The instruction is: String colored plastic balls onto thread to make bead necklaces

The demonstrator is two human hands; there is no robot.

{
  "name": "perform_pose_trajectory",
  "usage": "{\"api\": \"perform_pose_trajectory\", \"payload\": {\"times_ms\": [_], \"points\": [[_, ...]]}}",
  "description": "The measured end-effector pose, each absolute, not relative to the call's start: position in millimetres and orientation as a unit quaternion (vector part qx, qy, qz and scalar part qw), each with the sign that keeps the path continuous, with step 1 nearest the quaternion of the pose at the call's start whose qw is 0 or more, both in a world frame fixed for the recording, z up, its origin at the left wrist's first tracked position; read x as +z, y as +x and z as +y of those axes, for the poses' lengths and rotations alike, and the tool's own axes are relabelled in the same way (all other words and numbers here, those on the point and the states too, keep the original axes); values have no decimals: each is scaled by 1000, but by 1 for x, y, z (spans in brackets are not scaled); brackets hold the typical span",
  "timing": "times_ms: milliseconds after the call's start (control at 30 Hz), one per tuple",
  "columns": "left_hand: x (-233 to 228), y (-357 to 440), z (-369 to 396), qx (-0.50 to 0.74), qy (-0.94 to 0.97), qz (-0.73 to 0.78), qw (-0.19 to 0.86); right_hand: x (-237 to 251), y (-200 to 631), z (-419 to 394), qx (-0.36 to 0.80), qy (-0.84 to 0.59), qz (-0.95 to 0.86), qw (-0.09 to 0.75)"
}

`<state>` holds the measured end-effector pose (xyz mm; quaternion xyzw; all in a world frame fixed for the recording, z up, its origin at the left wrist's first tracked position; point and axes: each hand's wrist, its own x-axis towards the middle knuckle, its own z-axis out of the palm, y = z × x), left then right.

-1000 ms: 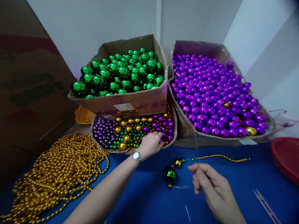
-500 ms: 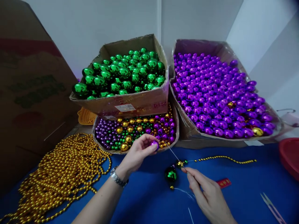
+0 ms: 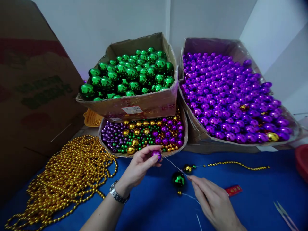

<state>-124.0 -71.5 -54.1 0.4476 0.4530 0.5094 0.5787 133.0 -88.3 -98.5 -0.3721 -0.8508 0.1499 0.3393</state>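
Observation:
My left hand [image 3: 141, 165] pinches a purple ball [image 3: 156, 154] just in front of the low tray of mixed beads [image 3: 106, 148]. My right hand [image 3: 211, 200] holds a thin needle [image 3: 174, 166] whose tip meets the purple ball. Between the hands a green ball [image 3: 178, 179] and a small gold ball [image 3: 187, 168] lie on the blue table, joined to a strand of small gold beads [image 3: 237, 165] running right. A white thread [image 3: 192, 197] trails under my right hand.
A box of green balls [image 3: 134, 75] sits on the mixed-bead tray; a box of purple balls [image 3: 228, 93] stands to its right. A heap of gold bead strands [image 3: 64, 179] lies left. Thread snips [image 3: 285, 215], a red tag [image 3: 233, 190] and a red dish [image 3: 302, 162] are right.
My left hand drew back from the mixed-bead tray with a purple ball. My right hand tipped the needle from upright toward the ball until its tip met it.

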Motion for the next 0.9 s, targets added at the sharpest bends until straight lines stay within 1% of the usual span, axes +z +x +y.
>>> {"api": "perform_pose_trajectory", "payload": {"times_ms": [167,400,633,900], "points": [[-47,-125,-73,488,492,475,543,-98,135,-88,121,-368,-861,330],[-41,-128,-74,454,551,527,460,-102,139,-87,17,-386,-875,291],[-47,-128,-73,448,571,531,438,-99,140,-87,18,-390,-878,276],[-45,-128,-73,462,545,531,456,-95,144,-88,40,-385,-868,310]]}}
